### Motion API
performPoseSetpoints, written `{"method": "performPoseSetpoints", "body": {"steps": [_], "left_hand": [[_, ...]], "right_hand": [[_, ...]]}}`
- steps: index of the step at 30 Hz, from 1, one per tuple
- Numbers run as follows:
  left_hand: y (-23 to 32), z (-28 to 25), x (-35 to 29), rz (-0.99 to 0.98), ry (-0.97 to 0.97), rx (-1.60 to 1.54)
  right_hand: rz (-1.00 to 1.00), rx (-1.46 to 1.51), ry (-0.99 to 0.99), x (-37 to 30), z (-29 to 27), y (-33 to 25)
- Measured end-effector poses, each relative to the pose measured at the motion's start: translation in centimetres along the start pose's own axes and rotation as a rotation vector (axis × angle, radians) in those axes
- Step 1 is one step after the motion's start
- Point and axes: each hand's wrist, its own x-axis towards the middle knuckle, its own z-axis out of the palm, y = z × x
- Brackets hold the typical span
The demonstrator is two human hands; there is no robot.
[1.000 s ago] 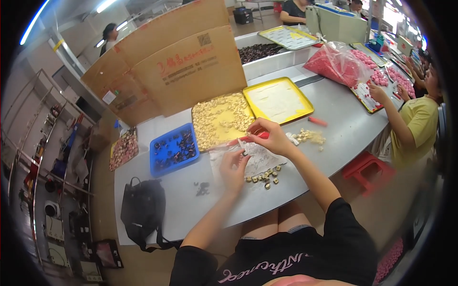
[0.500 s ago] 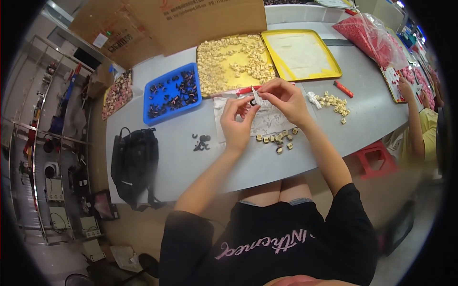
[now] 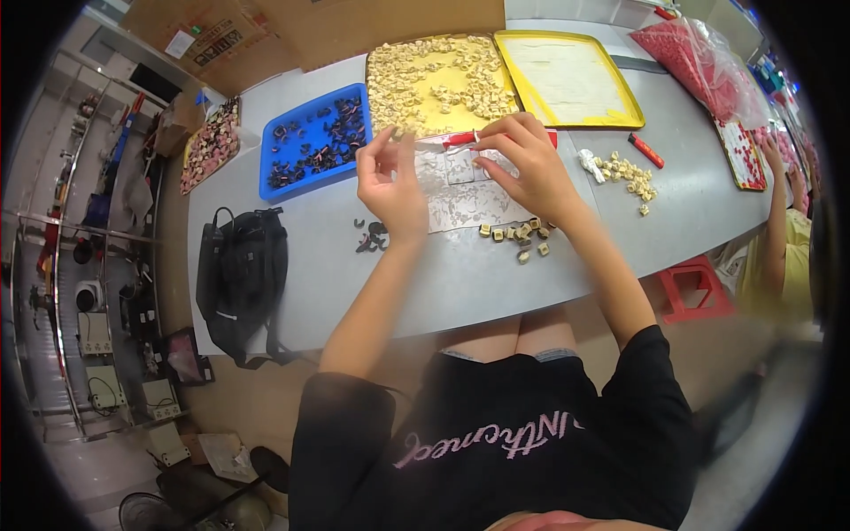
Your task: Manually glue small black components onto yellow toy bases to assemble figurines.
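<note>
My left hand (image 3: 394, 190) is raised between the blue tray (image 3: 270, 188) and the white paper sheet (image 3: 487, 203). Its thumb and fingertips are drawn together. Whatever lies between them is too small to make out. Over the sheet, my right hand (image 3: 531, 173) pinches a thin, pale, narrow piece (image 3: 476, 144), partly hidden by the fingers. Small dark curved pieces (image 3: 332, 142) lie in the blue tray, and a few more lie on the table by my left forearm. Near the sheet's front edge sit several cream blocks with dark sides (image 3: 522, 232).
A yellow tray of cream pieces (image 3: 394, 75) stands behind the sheet, beside a yellow-rimmed tray (image 3: 633, 111). Cream pieces (image 3: 629, 175) and a red stick (image 3: 646, 150) lie to the right. A black backpack (image 3: 243, 274) rests at the left. A person's arm (image 3: 775, 208) shows far right.
My left hand has moved left, away from my right hand, toward the blue tray. The small dark piece seen earlier at its fingertips no longer shows. My right hand has stayed over the sheet.
</note>
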Motion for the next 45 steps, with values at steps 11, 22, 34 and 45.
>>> {"method": "performPoseSetpoints", "body": {"steps": [11, 22, 34, 45], "left_hand": [[-0.7, 0.2, -0.2, 0.049, -0.085, 0.121], [0.6, 0.1, -0.5, 0.062, -0.114, 0.104], [0.2, 0.4, -0.2, 0.110, -0.108, 0.118], [0.3, 0.3, -1.3, 0.056, -0.193, 0.129]], "right_hand": [[-0.234, -0.706, -0.505, 4.1, 2.9, -1.2], [-0.206, -0.832, -0.696, 4.3, 4.4, -2.7], [-0.106, -0.499, -0.477, 5.8, 3.0, -0.9], [0.359, 0.429, -0.075, 3.3, -1.0, 1.7]]}}
